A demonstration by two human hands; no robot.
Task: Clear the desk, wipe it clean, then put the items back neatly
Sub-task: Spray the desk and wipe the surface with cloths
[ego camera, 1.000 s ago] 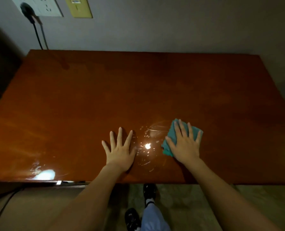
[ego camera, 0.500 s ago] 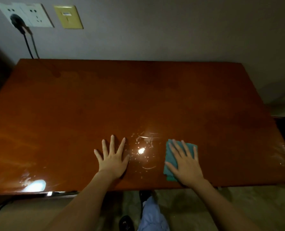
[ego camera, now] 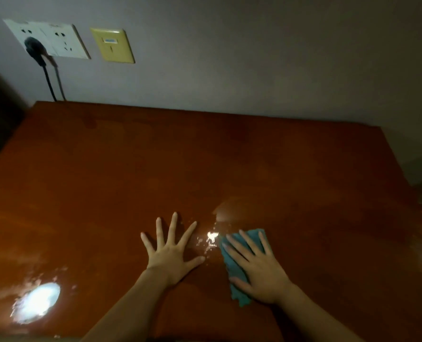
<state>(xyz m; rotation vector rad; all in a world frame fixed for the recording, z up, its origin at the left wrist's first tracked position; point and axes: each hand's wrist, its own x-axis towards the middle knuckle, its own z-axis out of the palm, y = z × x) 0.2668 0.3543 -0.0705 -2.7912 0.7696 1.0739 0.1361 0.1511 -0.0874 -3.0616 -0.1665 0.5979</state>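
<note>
Wall: you face a plain grey wall (ego camera: 254, 58), dimly lit.
Outlets: you see a white double socket plate (ego camera: 49, 39) at upper left, with a black plug (ego camera: 33, 46) in it and its cord (ego camera: 49, 82) hanging down.
Beside it: a yellow wall plate (ego camera: 112, 45).
Light: bright glare spots (ego camera: 36, 301) on the glossy surface.
</note>
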